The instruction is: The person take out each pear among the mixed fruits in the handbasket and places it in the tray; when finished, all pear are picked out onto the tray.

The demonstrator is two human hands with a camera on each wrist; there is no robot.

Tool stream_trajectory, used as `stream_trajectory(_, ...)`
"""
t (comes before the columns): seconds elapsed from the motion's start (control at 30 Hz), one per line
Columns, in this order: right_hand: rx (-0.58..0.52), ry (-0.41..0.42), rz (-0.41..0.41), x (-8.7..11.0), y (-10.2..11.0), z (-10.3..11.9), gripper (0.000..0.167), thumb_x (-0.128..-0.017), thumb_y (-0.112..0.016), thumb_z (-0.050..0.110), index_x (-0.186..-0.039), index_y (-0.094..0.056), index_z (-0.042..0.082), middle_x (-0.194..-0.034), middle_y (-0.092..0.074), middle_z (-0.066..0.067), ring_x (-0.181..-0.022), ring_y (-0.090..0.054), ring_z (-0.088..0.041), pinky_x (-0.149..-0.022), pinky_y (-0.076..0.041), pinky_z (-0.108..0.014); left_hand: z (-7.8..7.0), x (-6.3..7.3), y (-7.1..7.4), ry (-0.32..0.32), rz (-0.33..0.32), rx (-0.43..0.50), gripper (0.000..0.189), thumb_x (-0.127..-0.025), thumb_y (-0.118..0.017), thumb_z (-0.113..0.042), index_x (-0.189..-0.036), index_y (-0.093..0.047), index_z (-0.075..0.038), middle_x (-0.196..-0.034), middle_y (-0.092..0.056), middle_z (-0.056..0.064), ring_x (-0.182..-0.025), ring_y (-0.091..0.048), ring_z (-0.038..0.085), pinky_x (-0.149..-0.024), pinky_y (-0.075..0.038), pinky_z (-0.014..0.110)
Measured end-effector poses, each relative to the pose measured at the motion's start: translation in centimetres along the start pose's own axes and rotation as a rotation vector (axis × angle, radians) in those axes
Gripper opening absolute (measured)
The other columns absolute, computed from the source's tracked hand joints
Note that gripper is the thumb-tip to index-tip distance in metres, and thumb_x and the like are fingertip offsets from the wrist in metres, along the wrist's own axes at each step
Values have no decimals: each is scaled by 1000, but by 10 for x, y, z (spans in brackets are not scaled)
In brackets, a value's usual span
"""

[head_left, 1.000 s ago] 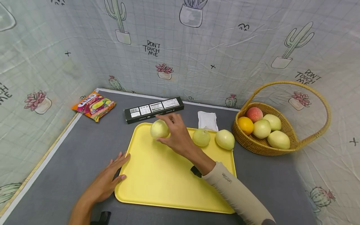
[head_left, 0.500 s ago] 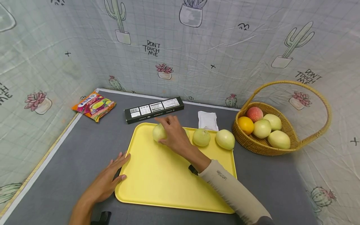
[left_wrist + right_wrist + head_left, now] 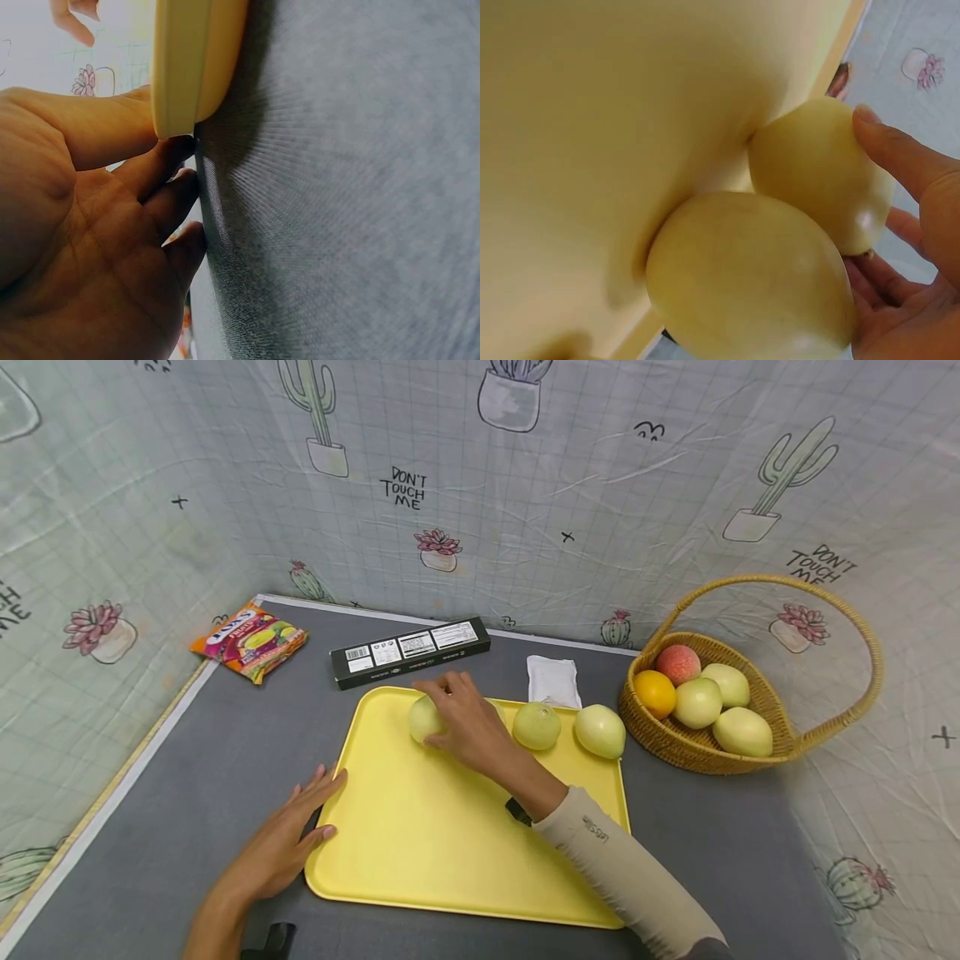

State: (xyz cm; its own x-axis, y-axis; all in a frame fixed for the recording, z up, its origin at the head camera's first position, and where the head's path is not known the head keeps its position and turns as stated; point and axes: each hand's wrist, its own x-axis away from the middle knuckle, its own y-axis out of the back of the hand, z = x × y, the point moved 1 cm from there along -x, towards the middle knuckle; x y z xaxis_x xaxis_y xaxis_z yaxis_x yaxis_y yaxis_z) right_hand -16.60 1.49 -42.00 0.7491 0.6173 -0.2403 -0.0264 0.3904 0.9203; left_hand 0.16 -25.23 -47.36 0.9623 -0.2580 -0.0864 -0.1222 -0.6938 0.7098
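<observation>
Over the last second, the right hand point(image 3: 474, 727) has brought a pale green fruit point(image 3: 424, 720) slightly right, away from the far left corner of the yellow tray point(image 3: 442, 843) and closer to its neighbours. Its thumb and fingers pinch this fruit, which is by the tray's far edge. My right wrist view shows a second fruit point(image 3: 750, 277) just beside it; the two overlap there, and I cannot tell whether they touch. A third fruit point(image 3: 537, 727) and a fourth fruit point(image 3: 600, 732) continue the line rightward.

I read the small shift as tidying the end of a row; to my eye, placing is nearly done, with the release not yet made.

The left hand point(image 3: 281, 839) has stayed at the tray's left edge, fingers spread and fairly straight, thumb against the rim, I judge to steady it. On the worktop point(image 3: 187, 802), well to the right, stands a basket point(image 3: 660, 745) holding more fruit.
</observation>
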Motion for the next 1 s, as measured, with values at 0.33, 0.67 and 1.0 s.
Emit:
stream_trajectory(0.33,-54,41,-9,5,7,0,73,-83,-94,23,-147,-61,21,-128,-62,-6,-121,-54,-24,-90,-59,-37,-2,-1,3,49,35,2,74,-100,-70,-10,-166,-37,-9,-172,-36,20,-156,-5,-13,-128,3,9)
stream_trajectory(0.67,-49,92,-58,-6,-4,9,64,-85,-93,25,-142,-65,18,-127,-62,-6,-124,-55,-24,-91,-59,-34,0,0,-1,23,20,-10,74,-98,-71,-7,-165,-39,-8,-170,-39,21,-153,-4,-18,-122,4,1)
stream_trajectory(1.0,-22,94,-89,-5,-8,10,58,-85,-93,25,-137,-67,20,-128,-61,-4,-121,-55,-21,-85,-60,-30,0,-1,-1,14,10,-18,76,-97,-72,-6,-165,-39,-8,-170,-39,22,-153,-4,-18,-120,4,-2)
